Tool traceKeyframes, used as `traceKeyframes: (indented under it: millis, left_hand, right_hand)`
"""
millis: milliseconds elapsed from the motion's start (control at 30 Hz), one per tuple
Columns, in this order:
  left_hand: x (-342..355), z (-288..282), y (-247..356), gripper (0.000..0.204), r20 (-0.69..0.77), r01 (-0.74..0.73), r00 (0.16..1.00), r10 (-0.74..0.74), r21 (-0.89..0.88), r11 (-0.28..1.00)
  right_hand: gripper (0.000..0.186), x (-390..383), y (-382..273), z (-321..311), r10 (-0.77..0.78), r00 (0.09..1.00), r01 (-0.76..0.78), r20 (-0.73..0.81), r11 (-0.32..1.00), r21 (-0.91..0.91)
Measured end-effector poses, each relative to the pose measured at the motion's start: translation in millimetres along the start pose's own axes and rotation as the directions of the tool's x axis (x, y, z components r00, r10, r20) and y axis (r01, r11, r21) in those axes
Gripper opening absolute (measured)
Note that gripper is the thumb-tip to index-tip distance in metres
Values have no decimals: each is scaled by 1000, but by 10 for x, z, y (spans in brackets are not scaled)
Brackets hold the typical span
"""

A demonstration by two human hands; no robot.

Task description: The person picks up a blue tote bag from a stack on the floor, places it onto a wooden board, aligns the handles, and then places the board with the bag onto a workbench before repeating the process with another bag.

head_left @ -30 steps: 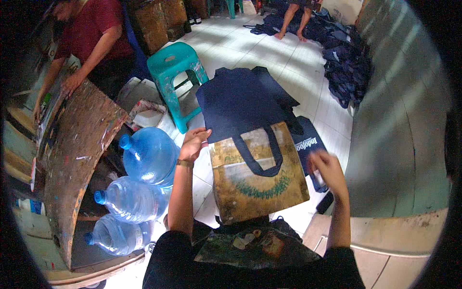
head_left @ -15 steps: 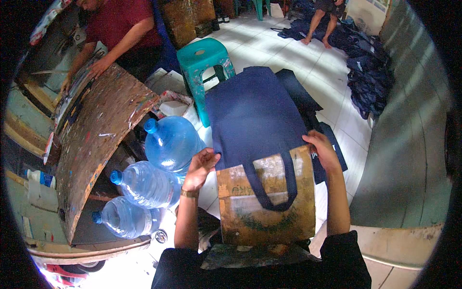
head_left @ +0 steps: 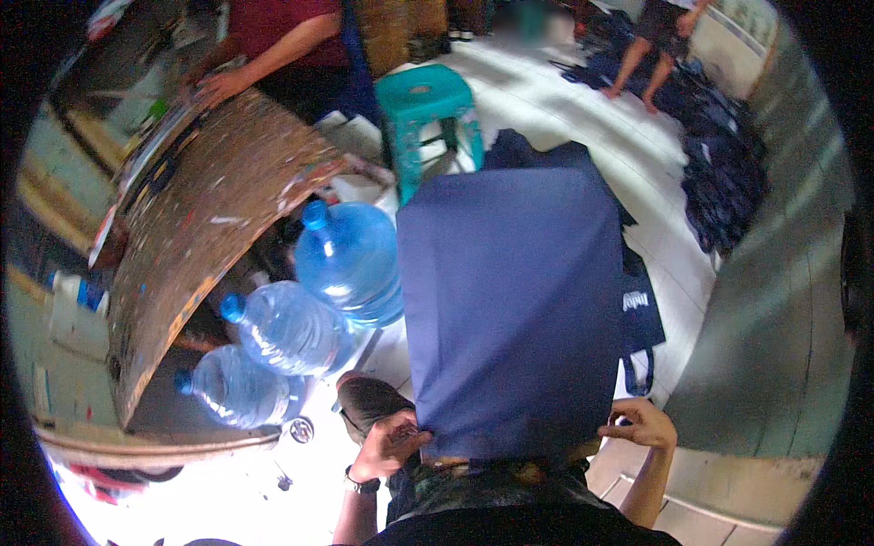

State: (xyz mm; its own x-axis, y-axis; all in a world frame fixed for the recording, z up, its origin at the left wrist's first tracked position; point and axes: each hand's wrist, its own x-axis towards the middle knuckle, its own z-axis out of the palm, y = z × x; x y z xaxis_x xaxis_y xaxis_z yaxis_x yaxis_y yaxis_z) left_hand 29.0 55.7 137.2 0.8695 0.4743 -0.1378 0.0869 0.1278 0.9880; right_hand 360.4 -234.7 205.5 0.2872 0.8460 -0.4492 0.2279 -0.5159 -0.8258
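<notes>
- Pinching the near edge of a navy cloth bag (head_left: 514, 309), the fingers of the left hand (head_left: 390, 444) and right hand (head_left: 643, 422) are closed on its two lower corners.
- The bag is held spread flat before the chest.
- Three blue water jugs (head_left: 350, 264) are seen on the floor at left, beside a paint-stained table (head_left: 214, 227).

A pale tiled floor (head_left: 583, 118), a teal plastic stool (head_left: 428, 114), and a paint-stained wooden worktable (head_left: 218, 227) in daylight.
</notes>
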Motion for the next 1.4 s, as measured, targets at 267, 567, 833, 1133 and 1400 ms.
traceKeyframes:
  millis: [267, 567, 833, 1133, 1400]
  left_hand:
    - [-460, -478, 1289, 37, -672, -376, 582, 458, 277, 884]
    - [-791, -1795, 1931, 37, -804, 28, 255, 537, 561, 827]
    - [-913, -1752, 1981, 54, -433, 383, 503, 748, 888, 257]
    - [-763, -1855, 1778, 62, -373, 480, 598, 709, 876, 56]
    - [-846, -2047, 1730, 67, -390, 544, 578, 717, 839, 18]
  right_hand:
    - [14, 1434, -1651, 263, -480, 873, 480, -90, 807, 344]
    - [24, 2929, -3430, 1172, -808, 560, 820, -183, 572, -17]
    - [46, 2512, -3742, 1671, -981, -35, 871, 189, -123, -475]
    - [24, 2560, -3712, 2162, -890, -259, 890, 374, -371, -265]
    - [36, 1889, -3817, 1600, -939, -57, 972, 340, -130, -196]
